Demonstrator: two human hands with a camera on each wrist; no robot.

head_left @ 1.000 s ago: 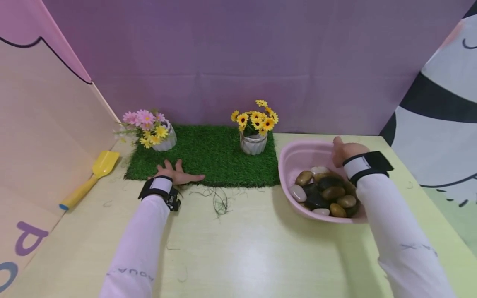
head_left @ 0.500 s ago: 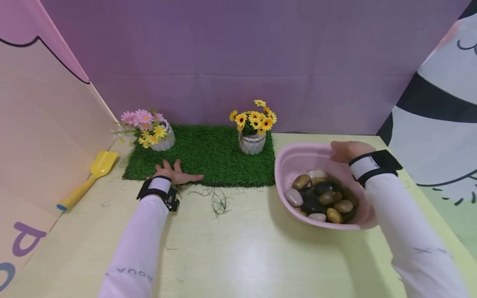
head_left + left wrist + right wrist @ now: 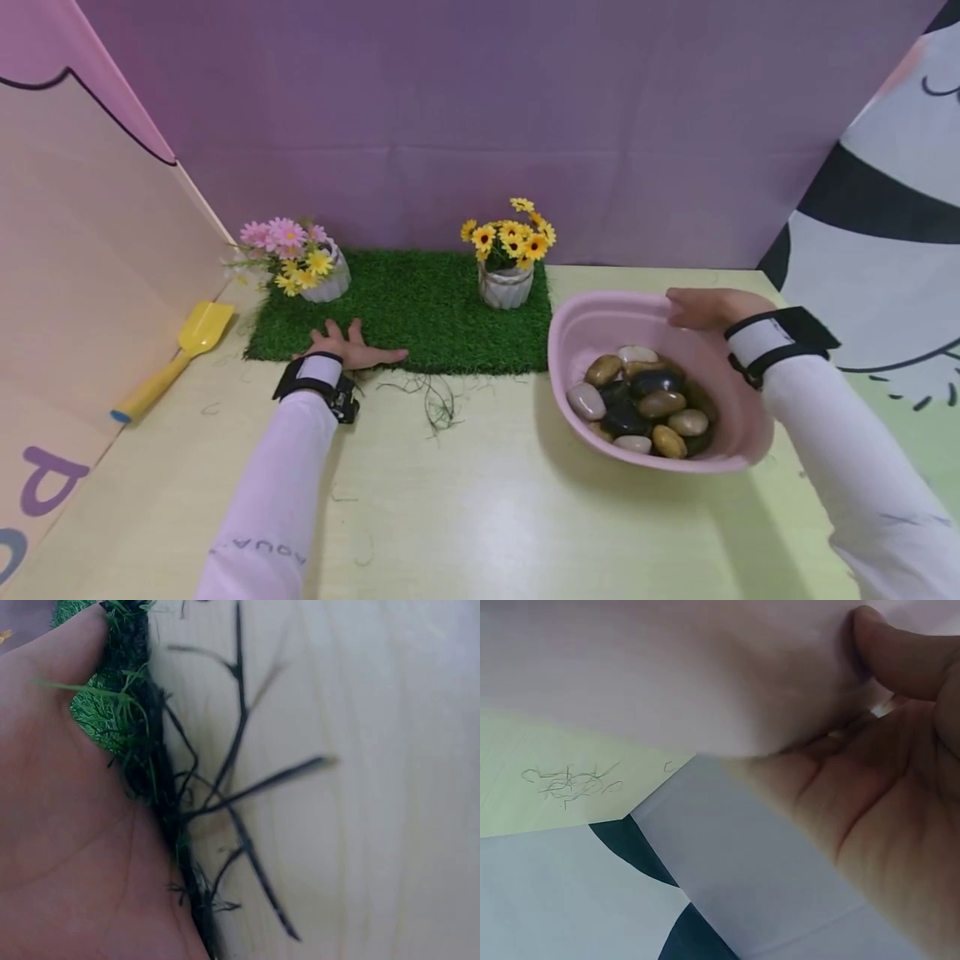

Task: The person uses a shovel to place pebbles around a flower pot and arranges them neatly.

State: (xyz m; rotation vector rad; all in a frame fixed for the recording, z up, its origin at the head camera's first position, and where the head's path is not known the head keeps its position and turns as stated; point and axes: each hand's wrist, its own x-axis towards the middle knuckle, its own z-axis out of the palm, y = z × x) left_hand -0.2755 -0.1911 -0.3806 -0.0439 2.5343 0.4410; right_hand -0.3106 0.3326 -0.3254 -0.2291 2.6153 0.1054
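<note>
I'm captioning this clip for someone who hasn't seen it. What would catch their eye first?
Probably the pink basin of pebbles at right, tilted, with the right hand gripping its far rim. Next, the green turf mat at the back with two flower pots, yellow blooms at its right end, and the left hand flat on its near edge.

Stones (image 3: 637, 400) in basin (image 3: 592, 321), right of mat (image 3: 420, 312)

Soft, even light from above; head view sharp, wrist views blurred.
A pale sheen lies on the table (image 3: 480, 508) and a soft shadow under the basin (image 3: 600, 312). The head view bows at its edges; both wrist views are too close to focus.
</note>
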